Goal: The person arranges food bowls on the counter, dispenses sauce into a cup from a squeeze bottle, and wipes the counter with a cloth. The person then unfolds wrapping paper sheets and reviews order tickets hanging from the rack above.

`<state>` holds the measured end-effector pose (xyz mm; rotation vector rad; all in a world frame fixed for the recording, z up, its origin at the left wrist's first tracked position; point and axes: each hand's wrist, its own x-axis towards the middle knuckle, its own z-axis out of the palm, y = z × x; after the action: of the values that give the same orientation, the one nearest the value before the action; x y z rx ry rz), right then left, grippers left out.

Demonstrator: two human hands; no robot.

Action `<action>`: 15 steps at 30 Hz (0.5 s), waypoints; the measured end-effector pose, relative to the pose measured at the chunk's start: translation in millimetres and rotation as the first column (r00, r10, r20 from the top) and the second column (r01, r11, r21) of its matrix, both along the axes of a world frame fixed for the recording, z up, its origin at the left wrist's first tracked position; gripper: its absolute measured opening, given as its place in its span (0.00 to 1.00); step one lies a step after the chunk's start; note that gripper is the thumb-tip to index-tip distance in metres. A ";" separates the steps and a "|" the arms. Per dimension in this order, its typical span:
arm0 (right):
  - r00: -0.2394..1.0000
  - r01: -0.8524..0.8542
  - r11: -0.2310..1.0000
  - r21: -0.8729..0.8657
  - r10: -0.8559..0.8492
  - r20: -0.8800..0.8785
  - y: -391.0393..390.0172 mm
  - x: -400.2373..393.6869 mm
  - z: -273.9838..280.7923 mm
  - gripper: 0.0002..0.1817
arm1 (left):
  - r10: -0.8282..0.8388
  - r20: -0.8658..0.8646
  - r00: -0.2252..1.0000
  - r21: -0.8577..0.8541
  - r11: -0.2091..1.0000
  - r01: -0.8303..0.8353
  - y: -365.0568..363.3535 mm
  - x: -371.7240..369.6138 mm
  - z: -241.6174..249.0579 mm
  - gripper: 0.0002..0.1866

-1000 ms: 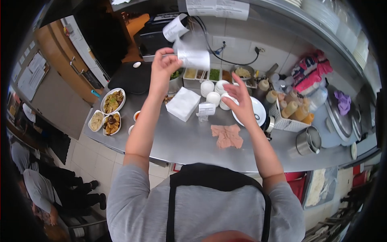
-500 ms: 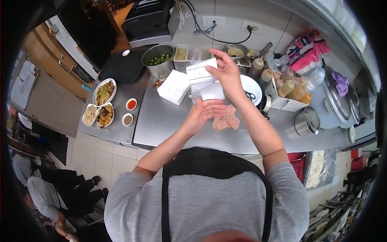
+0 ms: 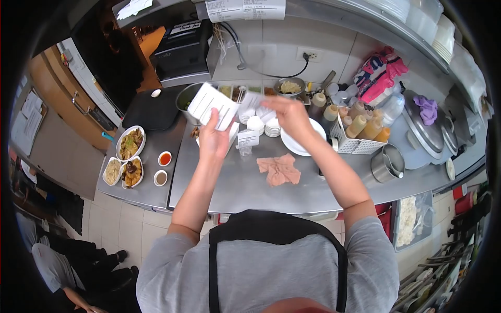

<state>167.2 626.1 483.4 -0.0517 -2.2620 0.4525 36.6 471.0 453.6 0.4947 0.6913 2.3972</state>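
My left hand (image 3: 214, 140) is closed on a printed receipt (image 3: 213, 106), held up over the counter. My right hand (image 3: 291, 116) is raised to its right, fingers pinched at a second, motion-smeared receipt (image 3: 251, 102). Beneath them, another small receipt (image 3: 248, 137) rests over a clear container on the counter. A white box-like thing (image 3: 233, 136) is partly hidden behind my left hand. Stacks of small white cups (image 3: 255, 124) stand between my hands. My right forearm crosses in front of a white plate (image 3: 302, 138). A crumpled pinkish cloth (image 3: 279, 170) lies closer to me.
At left are dishes of food (image 3: 130, 143), a red sauce cup (image 3: 165, 158) and a brown sauce cup (image 3: 160, 178). Squeeze bottles fill a white basket (image 3: 360, 145) at right, near a metal pot (image 3: 388, 163). Receipts (image 3: 248, 9) hang from the shelf above. Another person (image 3: 55, 261) is at lower left.
My left hand has gone from open and holding nothing to gripping a receipt, up and to the left. My right hand has drawn away with another slip. The view has tilted upward.
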 end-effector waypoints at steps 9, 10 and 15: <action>0.883 -0.239 0.884 -0.401 0.026 -0.468 67.6 -15.4 104.7 0.17 | 0.102 -0.029 0.994 -0.186 0.977 -0.106 -57.3 -4.0 -22.4 0.18; 0.875 -0.271 0.851 -0.449 0.023 -0.483 76.5 -18.7 105.8 0.17 | 0.100 -0.030 0.995 -0.186 0.977 -0.104 -61.6 -0.8 -29.8 0.18; 0.917 -0.231 0.856 -0.462 0.033 -0.398 89.2 -18.5 119.1 0.19 | 0.024 0.016 1.000 -0.319 0.948 -0.018 -76.2 13.4 -54.0 0.17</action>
<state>148.7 715.3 602.4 -0.0643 -1.7232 1.0317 50.0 394.8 399.7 0.3272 1.0562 2.2459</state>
